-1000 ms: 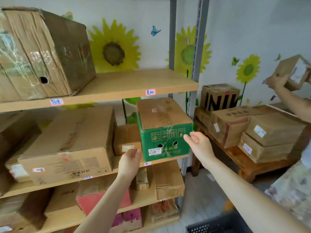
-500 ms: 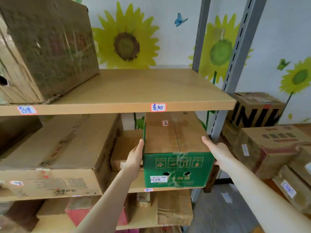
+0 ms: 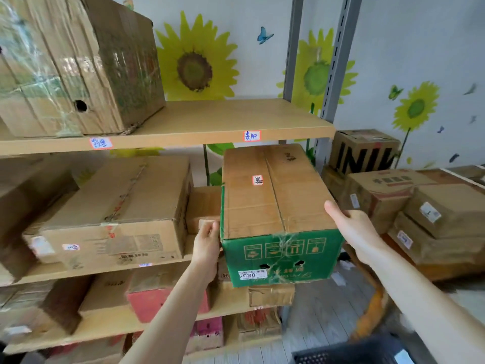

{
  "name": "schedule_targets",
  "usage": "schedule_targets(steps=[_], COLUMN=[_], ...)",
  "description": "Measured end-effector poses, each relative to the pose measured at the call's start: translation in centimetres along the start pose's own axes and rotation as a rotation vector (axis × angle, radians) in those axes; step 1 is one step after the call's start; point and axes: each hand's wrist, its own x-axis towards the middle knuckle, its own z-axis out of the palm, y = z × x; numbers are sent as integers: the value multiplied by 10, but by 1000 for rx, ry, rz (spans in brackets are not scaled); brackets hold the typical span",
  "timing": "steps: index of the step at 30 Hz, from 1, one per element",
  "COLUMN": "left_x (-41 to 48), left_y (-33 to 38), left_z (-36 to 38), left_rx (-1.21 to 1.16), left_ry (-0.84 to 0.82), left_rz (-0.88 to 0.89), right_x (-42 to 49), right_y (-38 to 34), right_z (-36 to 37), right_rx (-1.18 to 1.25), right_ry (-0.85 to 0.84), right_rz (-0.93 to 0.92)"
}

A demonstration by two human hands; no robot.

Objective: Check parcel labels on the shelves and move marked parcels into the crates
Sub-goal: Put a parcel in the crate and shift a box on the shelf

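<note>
A cardboard box with a brown top and green front sticks out from the right end of the middle shelf. A small red-edged label is on its top and a white printed label is low on its green front. My left hand presses flat against the box's left side. At the right top edge my right hand holds on, thumb lying on the top and fingers hidden down the side. A dark crate shows at the bottom right.
Large taped boxes fill the upper shelf at the left and the middle shelf's left part. Red and brown parcels sit on the lower shelves. Right of the grey upright, a wooden bench carries several stacked parcels.
My hands went from reaching toward the green box to holding its two sides. The box has come forward out of the shelf toward me, and the view has moved closer.
</note>
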Motion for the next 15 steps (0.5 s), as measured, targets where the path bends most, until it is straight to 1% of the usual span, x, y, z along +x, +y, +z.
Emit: schedule_targets(steps=[2, 4, 7, 8, 10, 12, 13, 14, 15], left_x=[-28, -59, -102, -114, -130, -140, -144, -146, -149], left_y=[-6, -8, -3, -2, -5, -9, -10, -12, -13], left_z=[-17, -34, -57, -64, -78, -92, -100, -109, -117], left_rx=[22, 52, 65, 58, 103, 131, 108, 70, 18], left_ry=[-14, -79, -315, -365, -347, -227, -172, -154, -182], left_rz=[-1, -74, -267, -285, -266, -255, -259, -262, -263], right_x=[-38, -73, -115, -129, -153, -172, -182, -191, -199], right_y=[5, 16, 37, 44, 55, 61, 62, 65, 68], right_z=[-11, -19, -25, -24, -22, -23, -23, -23, -22], right_rx=[23, 67, 161, 192, 244, 309, 354, 403, 456], right_ry=[16, 36, 27, 2, -32, -50, -56, -73, -88], right_rz=[9, 46, 179, 219, 253, 251, 229, 205, 186])
